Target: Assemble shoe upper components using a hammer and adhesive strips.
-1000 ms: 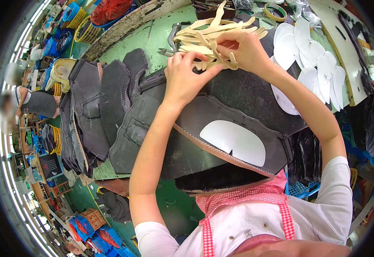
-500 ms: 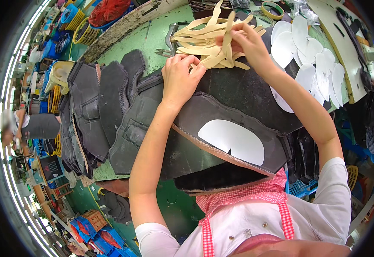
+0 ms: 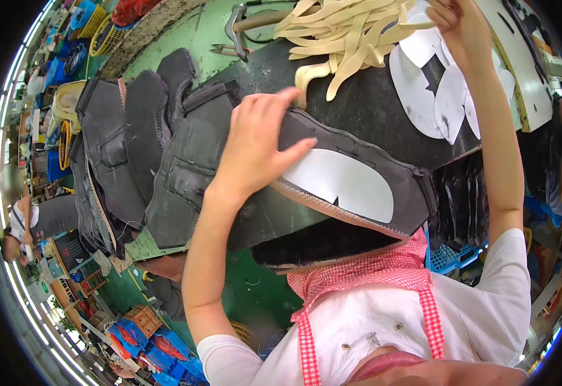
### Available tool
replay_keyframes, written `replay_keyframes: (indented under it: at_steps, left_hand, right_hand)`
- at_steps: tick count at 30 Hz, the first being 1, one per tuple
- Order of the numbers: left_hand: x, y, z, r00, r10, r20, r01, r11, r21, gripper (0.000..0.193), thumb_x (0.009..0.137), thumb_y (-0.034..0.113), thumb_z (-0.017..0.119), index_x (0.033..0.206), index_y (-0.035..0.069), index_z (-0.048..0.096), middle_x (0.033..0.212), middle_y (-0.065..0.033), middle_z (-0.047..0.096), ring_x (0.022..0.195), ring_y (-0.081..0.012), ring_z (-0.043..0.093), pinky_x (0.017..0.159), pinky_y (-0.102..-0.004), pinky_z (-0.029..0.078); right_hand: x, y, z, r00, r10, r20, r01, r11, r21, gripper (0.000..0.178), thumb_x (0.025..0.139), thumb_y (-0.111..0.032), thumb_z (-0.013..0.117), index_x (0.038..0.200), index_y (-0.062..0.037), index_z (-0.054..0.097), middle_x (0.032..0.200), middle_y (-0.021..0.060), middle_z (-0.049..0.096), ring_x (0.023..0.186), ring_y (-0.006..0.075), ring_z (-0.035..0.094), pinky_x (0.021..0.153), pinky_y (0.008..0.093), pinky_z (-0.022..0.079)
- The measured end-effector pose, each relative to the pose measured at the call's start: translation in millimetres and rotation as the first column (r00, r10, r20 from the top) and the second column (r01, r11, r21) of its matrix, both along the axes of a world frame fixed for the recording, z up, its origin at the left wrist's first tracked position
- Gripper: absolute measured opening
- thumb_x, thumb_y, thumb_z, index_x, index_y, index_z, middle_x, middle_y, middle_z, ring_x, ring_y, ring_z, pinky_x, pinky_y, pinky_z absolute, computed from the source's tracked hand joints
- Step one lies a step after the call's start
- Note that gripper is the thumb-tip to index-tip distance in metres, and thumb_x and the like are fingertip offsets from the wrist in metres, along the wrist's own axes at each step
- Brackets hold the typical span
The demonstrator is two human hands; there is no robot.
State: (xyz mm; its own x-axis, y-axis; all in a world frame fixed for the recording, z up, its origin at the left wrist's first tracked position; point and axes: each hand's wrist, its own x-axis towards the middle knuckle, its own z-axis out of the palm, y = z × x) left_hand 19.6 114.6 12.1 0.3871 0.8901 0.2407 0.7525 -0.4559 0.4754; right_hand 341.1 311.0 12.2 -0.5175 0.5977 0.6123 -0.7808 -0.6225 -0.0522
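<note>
My left hand (image 3: 252, 145) is open, thumb and fingers apart, over a dark grey sewn upper piece (image 3: 384, 170) with a pale zigzag-stitched edge. A white oval sheet (image 3: 352, 186) lies on that piece, close to my thumb. Just beyond my left fingertips, the curled end of a cream strip (image 3: 311, 74) hangs off a heap of similar strips (image 3: 336, 38). My right hand (image 3: 456, 22), raised at the upper right and partly cut off by the top edge, pinches a cream strip (image 3: 416, 26) beside the heap.
More dark sewn pieces (image 3: 126, 148) lie stacked at the left. A hammer (image 3: 234, 29) and pincers (image 3: 222, 49) rest left of the strips. White oval sheets (image 3: 416, 96) spread at the right, near a blue basket (image 3: 451, 257). Another person (image 3: 49, 215) is at the far left.
My left hand has left the strips, come nearer and opened over the dark piece. My right hand has moved up and right with a strip. The whole view has shifted.
</note>
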Motion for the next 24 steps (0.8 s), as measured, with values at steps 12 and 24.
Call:
replay_keyframes:
  at_steps: [12, 24]
  left_hand:
    - [46.7, 25.0, 28.3, 0.999, 0.014, 0.037, -0.024, 0.961, 0.277, 0.064, 0.074, 0.02, 0.082, 0.134, 0.016, 0.058, 0.124, -0.0118, 0.059, 0.118, -0.0335, 0.056, 0.099, -0.0449, 0.044]
    - [25.3, 99.0, -0.5, 0.926, 0.285, -0.246, -0.058, 0.754, 0.654, 0.038, 0.087, 0.018, 0.064, 0.12, 0.033, 0.074, 0.119, -0.0026, 0.068, 0.105, -0.0232, 0.06, 0.084, -0.0377, 0.047]
  right_hand:
    - [-40.0, -20.0, 26.6, 0.311, -0.53, 0.789, 0.617, 0.744, 0.257, 0.019, 0.106, -0.021, 0.048, 0.093, -0.0078, 0.053, 0.074, -0.0001, 0.05, 0.061, 0.0101, 0.045, 0.058, 0.0256, 0.039]
    - [45.1, 34.7, 27.8, 0.457, -0.658, 0.599, 0.796, 0.603, 0.056, 0.021, 0.108, -0.021, 0.044, 0.094, -0.0078, 0.053, 0.076, -0.0002, 0.053, 0.059, 0.0106, 0.048, 0.056, 0.027, 0.045]
